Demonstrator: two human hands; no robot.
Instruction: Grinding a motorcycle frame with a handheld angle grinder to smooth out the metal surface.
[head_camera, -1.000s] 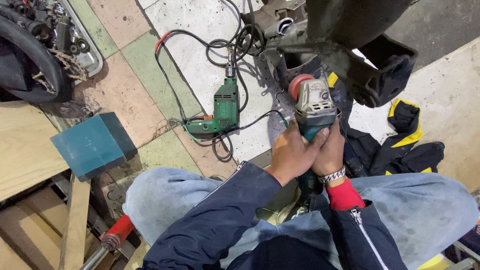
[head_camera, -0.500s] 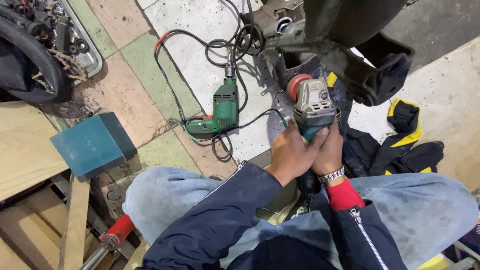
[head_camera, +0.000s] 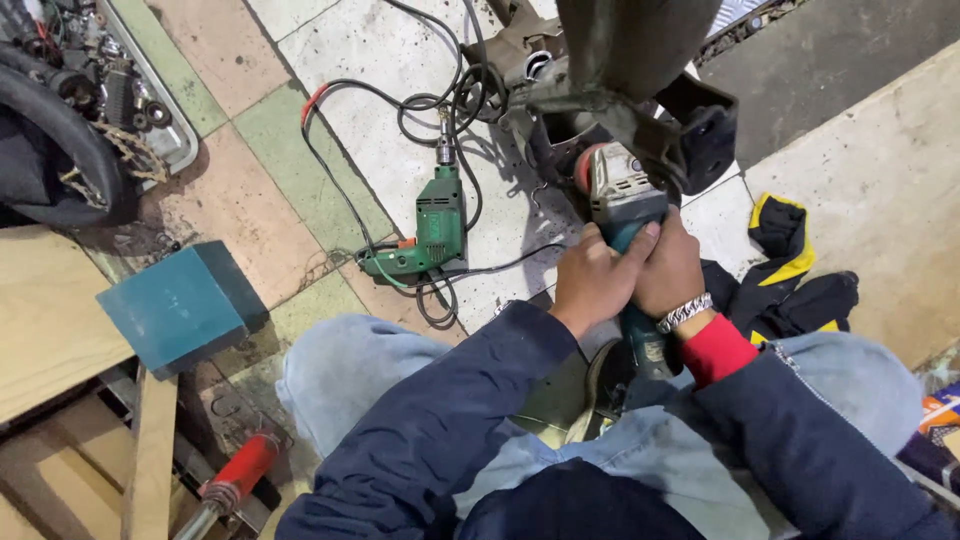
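— Angle grinder (head_camera: 620, 200)?
— Clasped by both hands, left hand (head_camera: 592, 280) and right hand (head_camera: 668, 272) wrapped tight round its body. Long axis running away from the knees, head pointing at the dark metal frame (head_camera: 640, 110).
— Nearby?
— Green electric drill (head_camera: 425, 235) lying on the tiled floor (head_camera: 330, 60), leftward.

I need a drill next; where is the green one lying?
In the head view, the green drill lies on the tiled floor left of both hands, among its black cable, right of the teal box.

Drill (head_camera: 432, 225) left of grinder (head_camera: 620, 200)
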